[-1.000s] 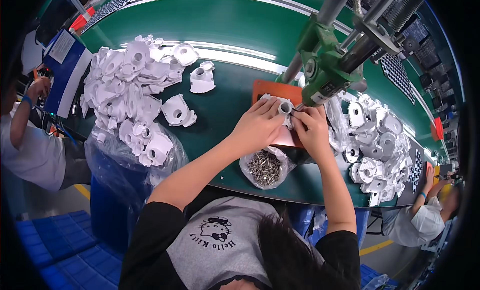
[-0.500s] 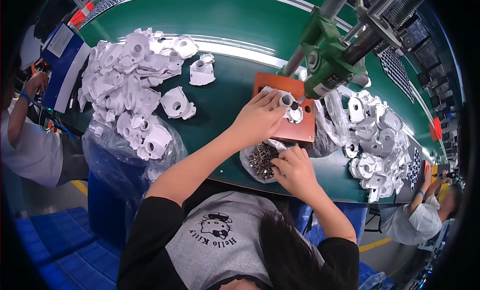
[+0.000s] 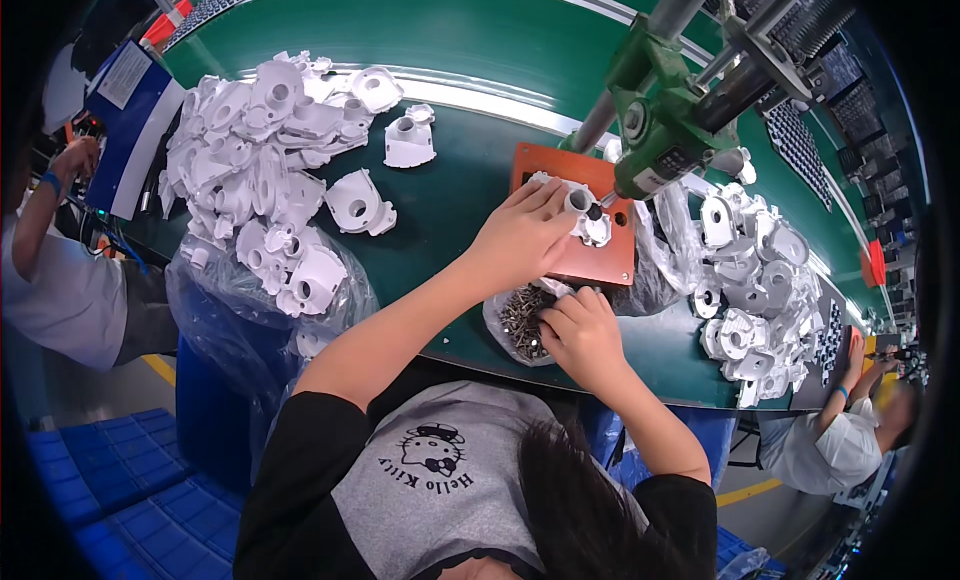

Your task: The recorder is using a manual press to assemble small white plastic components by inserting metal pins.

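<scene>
My left hand [image 3: 524,232] lies over a white plastic housing [image 3: 597,231] on an orange block [image 3: 583,270], fingers pressed along its left side and holding it there. The housing has a round collar, and a small black piece [image 3: 594,211] sits beside that collar. Just above it is the tip of a green press tool [image 3: 650,140]. Nearer to me, my right hand [image 3: 585,335] is closed at the right side of a clear plastic bag of small metal pins or screws [image 3: 522,322]. Its fingertips are pinched together, and whatever is between them is hidden.
A large heap of white housings [image 3: 255,130] stands at the left, with two loose ones [image 3: 358,204] beside it. Another heap [image 3: 760,280] lies at the right, behind a crumpled plastic bag [image 3: 668,240]. Co-workers' arms [image 3: 40,205] show at both sides.
My right hand has shifted slightly up and left over the bag, its fingers drawn closer together. My left hand stays on the housing. The whole view has shifted a little.
</scene>
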A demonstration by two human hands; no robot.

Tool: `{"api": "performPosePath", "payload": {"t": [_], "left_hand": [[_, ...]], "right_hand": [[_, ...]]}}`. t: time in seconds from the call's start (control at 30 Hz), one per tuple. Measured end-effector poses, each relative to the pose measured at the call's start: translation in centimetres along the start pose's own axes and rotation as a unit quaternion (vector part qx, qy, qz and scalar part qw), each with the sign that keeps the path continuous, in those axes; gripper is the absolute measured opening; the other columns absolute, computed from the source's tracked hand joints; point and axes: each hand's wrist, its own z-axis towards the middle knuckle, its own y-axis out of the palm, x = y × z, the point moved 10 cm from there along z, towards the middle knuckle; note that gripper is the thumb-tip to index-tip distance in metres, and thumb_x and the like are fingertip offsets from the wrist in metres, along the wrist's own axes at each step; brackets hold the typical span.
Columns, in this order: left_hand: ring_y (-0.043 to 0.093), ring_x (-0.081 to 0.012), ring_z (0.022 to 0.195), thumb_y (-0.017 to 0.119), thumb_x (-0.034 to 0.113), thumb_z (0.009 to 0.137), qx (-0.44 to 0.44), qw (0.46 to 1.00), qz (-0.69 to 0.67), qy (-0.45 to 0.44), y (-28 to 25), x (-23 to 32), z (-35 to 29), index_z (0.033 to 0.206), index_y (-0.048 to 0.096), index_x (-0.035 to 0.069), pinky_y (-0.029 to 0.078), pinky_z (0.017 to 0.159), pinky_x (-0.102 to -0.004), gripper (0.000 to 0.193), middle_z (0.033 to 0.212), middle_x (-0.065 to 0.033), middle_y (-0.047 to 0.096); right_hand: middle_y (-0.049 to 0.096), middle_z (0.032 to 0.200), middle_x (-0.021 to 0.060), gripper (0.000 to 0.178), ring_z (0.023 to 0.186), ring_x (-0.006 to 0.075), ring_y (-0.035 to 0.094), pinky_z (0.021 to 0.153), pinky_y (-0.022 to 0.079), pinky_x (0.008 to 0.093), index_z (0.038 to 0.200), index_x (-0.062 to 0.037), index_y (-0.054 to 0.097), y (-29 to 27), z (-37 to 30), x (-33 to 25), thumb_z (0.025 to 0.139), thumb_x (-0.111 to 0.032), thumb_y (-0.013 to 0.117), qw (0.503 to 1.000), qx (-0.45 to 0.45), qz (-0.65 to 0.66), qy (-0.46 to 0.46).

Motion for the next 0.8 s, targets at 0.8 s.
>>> {"api": "performPosePath", "payload": {"t": [0.8], "left_hand": [[0.054,-0.0354,0.115,0.058,0.013,0.081,0.003,1.000,0.004,0.000,0.0,0.0,-0.1,0.094,0.057,0.000,0.039,0.102,-0.0456,0.019,0.114,-0.0233,0.059]], "right_hand": [[0.052,0.073,0.0073,0.012,0.075,0.0248,0.052,0.065,0.045,0.0353,0.068,-0.0053,0.055,1.5,0.6,-0.4,0.062,-0.010,0.065,0.993,-0.054,-0.104,0.009]]}}
